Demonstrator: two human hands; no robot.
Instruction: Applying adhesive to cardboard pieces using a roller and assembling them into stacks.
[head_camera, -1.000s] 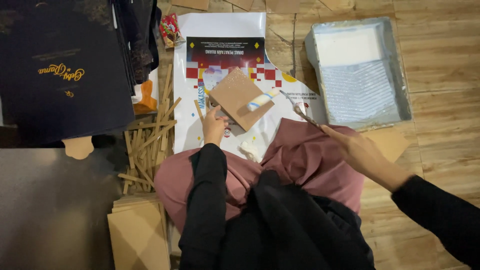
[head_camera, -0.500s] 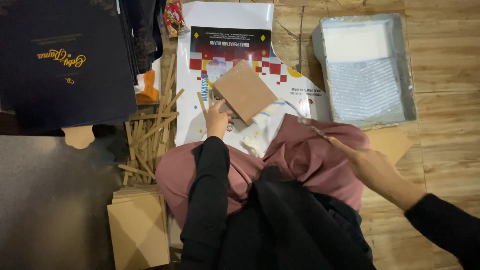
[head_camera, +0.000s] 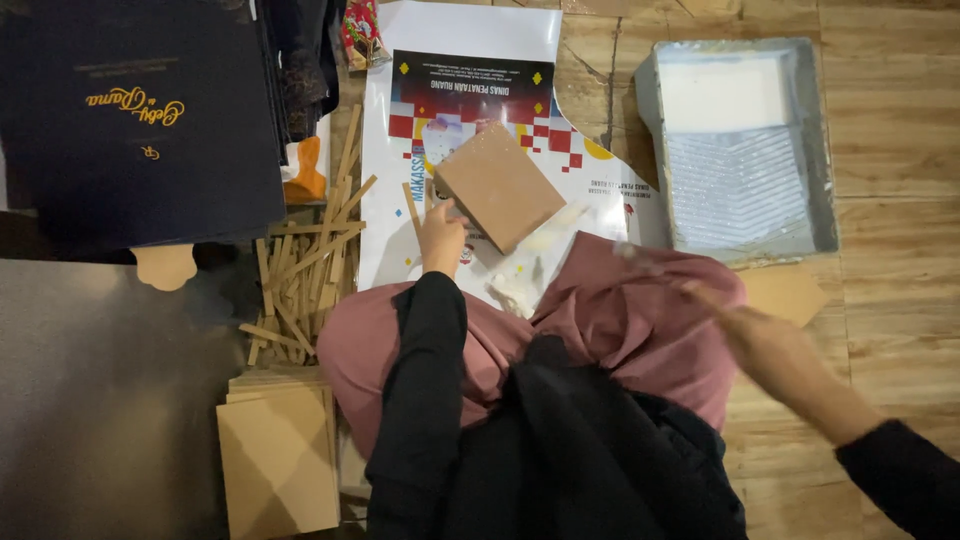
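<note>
My left hand (head_camera: 441, 232) pinches the brown cardboard square (head_camera: 498, 186) by its corner, steadying it on the printed poster (head_camera: 470, 90) covering the floor. My blurred right hand (head_camera: 775, 350) nears the paint tray (head_camera: 740, 150); its grip I cannot tell.

Dim warm indoor light, dark left side, motion-blurred right hand (head_camera: 780, 350)

One brown board (head_camera: 498, 186), one paint tray (head_camera: 745, 240), two hands (head_camera: 441, 235).

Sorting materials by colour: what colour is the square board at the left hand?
Plain light brown board, seen in the head view.
</note>
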